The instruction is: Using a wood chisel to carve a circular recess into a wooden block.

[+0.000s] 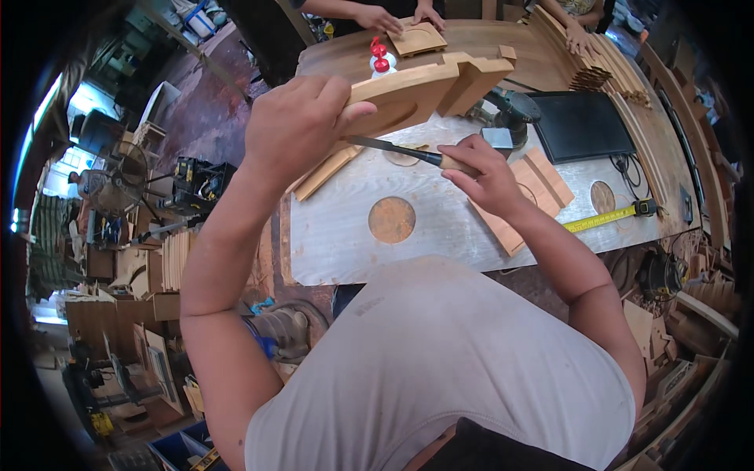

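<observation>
Spanning between hands (pixel 297 118) (pixel 481 171): chisel (pixel 394 148), probably

Worktop (pixel 338 239): tape measure (pixel 645 207), near right corner; flat panel (pixel 577 122) behind it; stacked strips (pixel 591 74), toward far right corner; workpiece (pixel 416 96) above left half.

My loose, creased pale-grey shirt (pixel 448 353) bears a faint mark (pixel 369 306) (toward the worktop's (pixel 330 251) near left corner); my forearms (pixel 232 235) are bare.
</observation>
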`<state>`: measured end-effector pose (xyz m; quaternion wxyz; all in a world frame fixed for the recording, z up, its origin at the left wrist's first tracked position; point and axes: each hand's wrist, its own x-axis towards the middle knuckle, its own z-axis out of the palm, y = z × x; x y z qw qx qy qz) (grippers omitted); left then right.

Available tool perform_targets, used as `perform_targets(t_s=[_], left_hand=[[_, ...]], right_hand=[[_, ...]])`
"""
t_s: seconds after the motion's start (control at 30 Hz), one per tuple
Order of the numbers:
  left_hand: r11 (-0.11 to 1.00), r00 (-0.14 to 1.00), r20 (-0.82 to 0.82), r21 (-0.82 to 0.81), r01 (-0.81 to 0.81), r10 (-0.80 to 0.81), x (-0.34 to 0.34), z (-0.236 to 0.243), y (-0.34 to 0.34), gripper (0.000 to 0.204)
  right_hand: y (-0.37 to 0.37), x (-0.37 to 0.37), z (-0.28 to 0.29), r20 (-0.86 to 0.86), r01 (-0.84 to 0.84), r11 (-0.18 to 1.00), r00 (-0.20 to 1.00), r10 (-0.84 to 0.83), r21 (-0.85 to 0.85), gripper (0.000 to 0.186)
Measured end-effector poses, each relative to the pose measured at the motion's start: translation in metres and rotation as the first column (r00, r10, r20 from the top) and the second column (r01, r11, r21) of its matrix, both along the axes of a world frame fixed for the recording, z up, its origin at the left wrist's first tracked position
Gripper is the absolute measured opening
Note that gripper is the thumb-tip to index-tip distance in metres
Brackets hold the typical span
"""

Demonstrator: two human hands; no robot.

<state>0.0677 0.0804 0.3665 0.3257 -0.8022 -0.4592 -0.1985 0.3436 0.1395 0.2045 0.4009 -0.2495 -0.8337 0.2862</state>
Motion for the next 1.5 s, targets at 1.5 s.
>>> perform_targets(t_s=[1.5], left_hand=[[0.883, 0.893, 0.012, -0.154, -0.443, 0.450, 0.007, 0.020, 0.050, 0.049]], right_hand=[[-0.018, -0.024, 0.029, 0.515, 0.171, 0.985, 0.841, -0.166, 0.039, 0.032]])
